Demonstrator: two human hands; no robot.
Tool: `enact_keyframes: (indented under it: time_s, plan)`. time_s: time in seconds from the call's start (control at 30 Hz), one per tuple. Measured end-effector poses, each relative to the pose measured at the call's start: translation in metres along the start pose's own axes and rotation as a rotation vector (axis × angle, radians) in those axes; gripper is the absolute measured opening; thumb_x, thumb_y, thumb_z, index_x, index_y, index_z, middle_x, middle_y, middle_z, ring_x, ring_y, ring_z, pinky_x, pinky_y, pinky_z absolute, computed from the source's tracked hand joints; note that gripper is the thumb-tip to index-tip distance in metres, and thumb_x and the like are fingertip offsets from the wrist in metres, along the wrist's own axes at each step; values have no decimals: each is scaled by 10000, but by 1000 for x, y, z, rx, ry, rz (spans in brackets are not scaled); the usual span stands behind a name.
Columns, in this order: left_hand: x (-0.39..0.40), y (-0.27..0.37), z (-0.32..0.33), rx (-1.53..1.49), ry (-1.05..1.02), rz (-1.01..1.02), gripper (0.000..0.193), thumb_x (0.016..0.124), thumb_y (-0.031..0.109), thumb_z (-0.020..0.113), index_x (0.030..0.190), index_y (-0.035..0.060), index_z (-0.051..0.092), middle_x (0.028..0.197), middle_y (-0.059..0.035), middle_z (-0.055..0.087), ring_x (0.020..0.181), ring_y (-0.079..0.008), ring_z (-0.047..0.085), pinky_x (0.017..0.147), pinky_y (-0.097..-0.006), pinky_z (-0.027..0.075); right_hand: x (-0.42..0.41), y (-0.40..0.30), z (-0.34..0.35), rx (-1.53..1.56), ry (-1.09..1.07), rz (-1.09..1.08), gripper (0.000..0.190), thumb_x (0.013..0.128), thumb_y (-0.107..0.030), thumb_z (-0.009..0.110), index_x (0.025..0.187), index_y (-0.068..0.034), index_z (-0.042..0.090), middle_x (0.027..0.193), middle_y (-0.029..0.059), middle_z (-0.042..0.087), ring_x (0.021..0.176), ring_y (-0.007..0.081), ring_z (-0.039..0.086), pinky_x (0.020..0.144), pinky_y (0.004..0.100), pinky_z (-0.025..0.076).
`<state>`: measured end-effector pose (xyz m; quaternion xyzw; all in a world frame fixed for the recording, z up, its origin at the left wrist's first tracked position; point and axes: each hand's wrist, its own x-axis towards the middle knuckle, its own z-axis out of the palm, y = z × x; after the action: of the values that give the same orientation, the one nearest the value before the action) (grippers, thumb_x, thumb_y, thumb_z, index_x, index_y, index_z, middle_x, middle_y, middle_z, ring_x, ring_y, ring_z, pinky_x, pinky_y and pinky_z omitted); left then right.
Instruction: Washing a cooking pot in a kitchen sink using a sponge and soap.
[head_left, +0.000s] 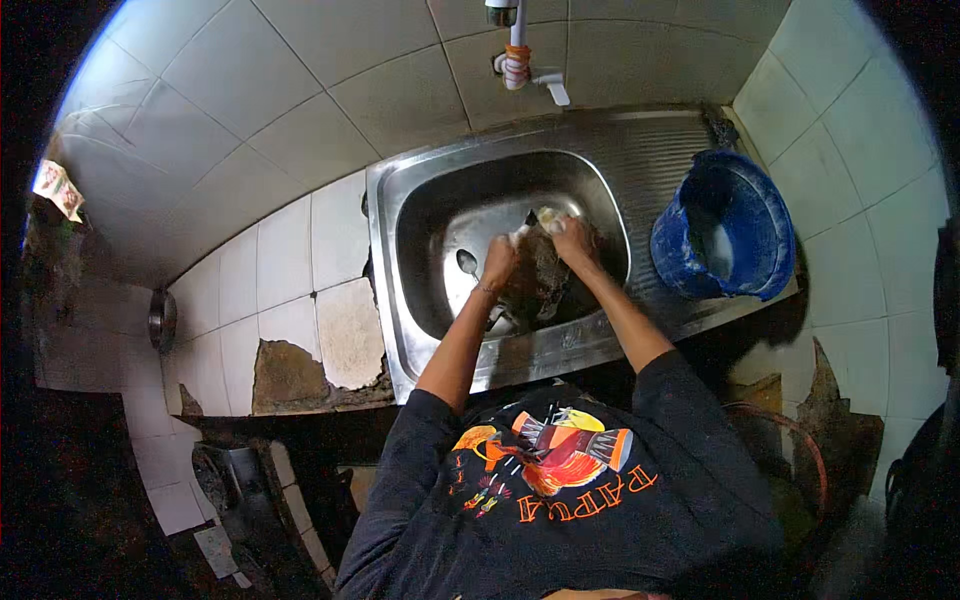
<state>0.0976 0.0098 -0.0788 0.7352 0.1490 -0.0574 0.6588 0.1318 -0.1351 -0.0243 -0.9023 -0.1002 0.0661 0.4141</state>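
Observation:
Both of my hands are inside a stainless steel sink basin. My left hand is closed around a small utensil, pale near the fingers; its exact kind is unclear. Close by on the right, my right hand grips a pale, foamy-looking scrubber, which meets or nearly meets the utensil's dark end. A metal spoon lies in the basin left of my left hand. Other items, partly hidden and hard to make out, sit under my forearms near the basin's front wall.
A blue plastic bucket with a broken rim stands on the ribbed drainboard at right. Above the sink, a white tap sticks out of the tiled wall. Left lies a tiled counter with broken tiles along its front edge.

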Motion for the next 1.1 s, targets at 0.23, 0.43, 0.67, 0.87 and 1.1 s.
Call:
enact_keyframes:
  time_s: [0.23, 0.43, 0.67, 0.87, 1.1]
  plan:
    - [-48, 48, 21, 424, 168, 528, 317, 774, 262, 344, 773, -24, 481, 602, -239, 462, 552, -336, 480, 476, -362, 352, -35, -14, -17, -396, 276, -356, 268, 641, -262, 505, 837, -80, 520, 850, 146, 419, 842, 302, 380, 704, 439, 305]
    - [-26, 25, 8, 156, -26, 232, 542, 778, 452, 258, 755, -36, 492, 549, -102, 465, 531, -207, 486, 500, -344, 368, -24, -21, -3, -299, 238, -299, 260, 612, -194, 542, 841, -71, 551, 878, 146, 458, 835, 303, 414, 734, 377, 335]
    - [1, 18, 16, 362, 155, 324, 539, 758, 427, 353, 626, -79, 487, 503, -224, 441, 456, -180, 414, 433, -357, 331, -36, 6, -3, -286, 357, -359, 303, 656, -216, 509, 889, -24, 491, 890, 143, 458, 866, 303, 393, 749, 424, 277]
    - [-3, 15, 12, -12, 148, 90, 484, 777, 333, 348, 583, -95, 465, 519, -263, 424, 462, -339, 472, 408, -388, 308, -54, -5, 8, -399, 378, -349, 396, 659, -211, 501, 1023, -76, 425, 987, 164, 398, 909, 316, 365, 792, 469, 236]
    - [-17, 11, 20, 457, 193, 364, 358, 791, 225, 317, 644, -64, 470, 490, -240, 418, 460, -348, 443, 426, -381, 329, -10, -24, -11, -131, 115, -85, 336, 648, -289, 513, 930, -107, 518, 1067, 155, 352, 949, 311, 334, 791, 427, 264]
